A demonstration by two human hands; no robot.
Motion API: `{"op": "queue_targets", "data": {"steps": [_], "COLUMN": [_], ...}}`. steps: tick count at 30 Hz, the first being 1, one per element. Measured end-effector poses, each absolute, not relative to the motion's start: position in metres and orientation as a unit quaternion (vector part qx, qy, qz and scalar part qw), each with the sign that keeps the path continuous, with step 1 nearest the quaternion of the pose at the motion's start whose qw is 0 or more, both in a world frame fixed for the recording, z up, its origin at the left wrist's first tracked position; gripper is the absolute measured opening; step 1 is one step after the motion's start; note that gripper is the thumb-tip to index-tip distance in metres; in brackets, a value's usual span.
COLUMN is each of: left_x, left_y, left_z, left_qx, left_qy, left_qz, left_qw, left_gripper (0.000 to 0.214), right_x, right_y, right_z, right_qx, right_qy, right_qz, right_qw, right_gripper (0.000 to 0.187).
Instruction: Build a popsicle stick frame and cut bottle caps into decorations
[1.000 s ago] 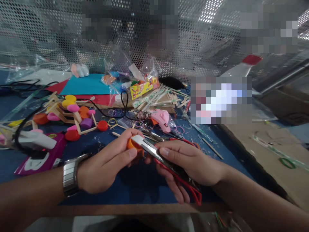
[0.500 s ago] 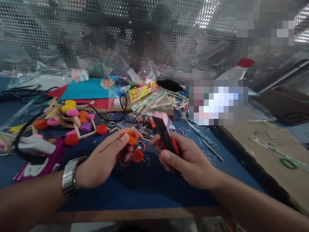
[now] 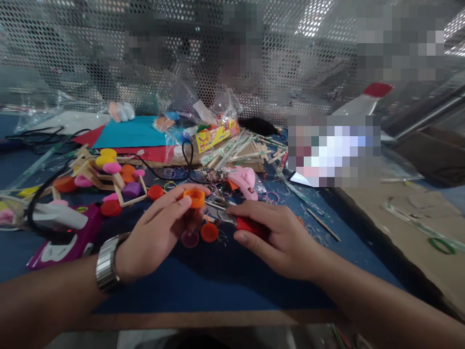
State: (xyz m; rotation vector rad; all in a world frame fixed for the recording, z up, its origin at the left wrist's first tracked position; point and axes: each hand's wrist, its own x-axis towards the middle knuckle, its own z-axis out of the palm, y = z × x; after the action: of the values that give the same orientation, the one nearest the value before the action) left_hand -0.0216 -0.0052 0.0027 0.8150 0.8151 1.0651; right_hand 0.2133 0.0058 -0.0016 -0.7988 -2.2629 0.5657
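My left hand, with a metal watch at the wrist, pinches an orange bottle cap between thumb and fingers, its hollow side tilted up. To its right, my right hand is wrapped round the red handle of a utility knife, which points left toward the cap. The knife's blade is hard to make out, and it seems apart from the cap. On the blue table below lie another orange cap and a dark purple cap. A pink glue gun rests behind my right hand.
At left stand a stick frame with colourful caps, and a purple box with a white plug and black cable. Behind are blue paper, a yellow packet and wooden sticks. Cardboard lies right, near a glue bottle.
My right hand has turned the utility knife from pointing up to lying lower and pointing left. My left hand still holds the orange cap, now tilted slightly differently.
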Motion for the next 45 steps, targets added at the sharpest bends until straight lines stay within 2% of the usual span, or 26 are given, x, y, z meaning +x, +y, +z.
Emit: {"op": "queue_targets", "data": {"steps": [7,14,24,32,40,45], "left_x": [-0.0235,-0.0224,-0.0248,-0.0250,-0.0265,-0.0242], "left_y": [-0.0072,-0.0067,-0.0113,-0.0092,-0.0128,-0.0137], "left_z": [-0.0001,0.0019,-0.0002,-0.0019,-0.0011,0.0033], "left_qx": [0.399,0.403,0.475,0.518,0.542,0.610], "left_qy": [0.345,0.383,0.406,0.389,0.399,0.393], "left_qz": [0.470,0.455,0.438,0.444,0.411,0.398], "left_qw": [0.708,0.696,0.646,0.619,0.614,0.561], "left_gripper": [0.034,0.038,0.034,0.022,0.020,0.025], "right_x": [0.2105,0.2115,0.2113,0.2116,0.2112,0.2106], "right_y": [0.0061,0.0062,0.0059,0.0064,0.0060,0.0056], "right_z": [0.0010,-0.0007,-0.0009,-0.0014,-0.0023,-0.0024], "right_qx": [-0.312,-0.317,-0.327,-0.323,-0.329,-0.321], "right_qy": [-0.873,-0.871,-0.870,-0.871,-0.873,-0.877], "right_qz": [0.217,0.217,0.213,0.209,0.196,0.192], "right_qw": [0.305,0.307,0.302,0.306,0.303,0.303], "right_gripper": [0.029,0.029,0.031,0.031,0.030,0.028]}}
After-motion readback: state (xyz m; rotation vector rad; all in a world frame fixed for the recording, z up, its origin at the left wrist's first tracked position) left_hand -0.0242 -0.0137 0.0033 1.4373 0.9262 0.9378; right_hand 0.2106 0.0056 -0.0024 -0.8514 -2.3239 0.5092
